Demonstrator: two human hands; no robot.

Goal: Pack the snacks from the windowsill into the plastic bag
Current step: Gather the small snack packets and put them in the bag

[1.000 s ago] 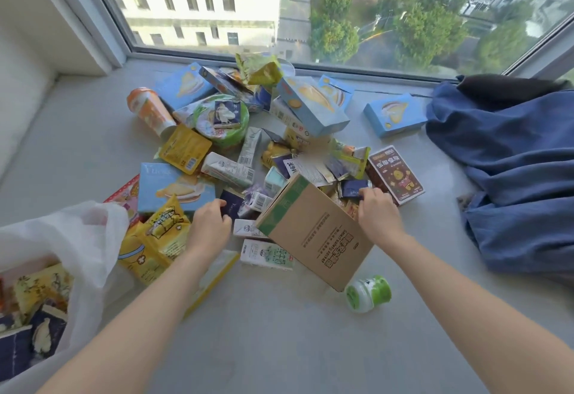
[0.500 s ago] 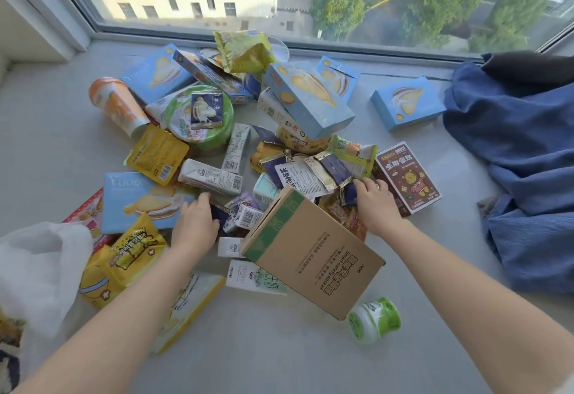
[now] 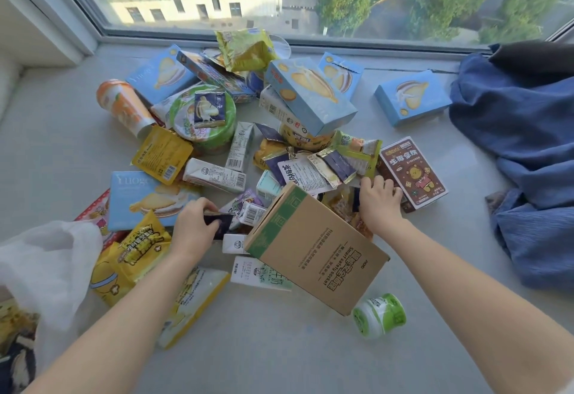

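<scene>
A: What lies where?

B: The windowsill (image 3: 279,359) fills the view. The snacks (image 3: 214,173) are heaped from the centre up to twelve o'clock, and I'd judge most are still unpacked. A blue cloth (image 3: 521,151) lies at three o'clock, apart from them. The plastic bag (image 3: 46,269) slumps at eight o'clock, with a few packets showing inside it.

A: And the cardboard box (image 3: 320,254)?

B: It sits dead centre, tilted, leaning on the heap between the two arms. Small cartons lie under its near edge, so I'd slide those out sideways, not pull up against it.

A: The hands?

B: The right hand (image 3: 380,204), at two o'clock of the box, has its fingers curled down into the heap, just beside a brown carton (image 3: 414,173). I cannot tell what it grips, if anything. A green bottle (image 3: 380,314) lies on its side at five o'clock. The left hand (image 3: 191,232), at nine o'clock of the box, pinches a small dark packet (image 3: 219,222) between thumb and fingers.

A: So how should this step be done well?

B: Carry the packet low toward eight o'clock and let go only once it is past the bag's rim, because that rim looks limp and may fold shut. A free hand could hold the mouth up. Take loose top pieces first. Tugging a buried one could shift the box and set the bottle rolling.
</scene>
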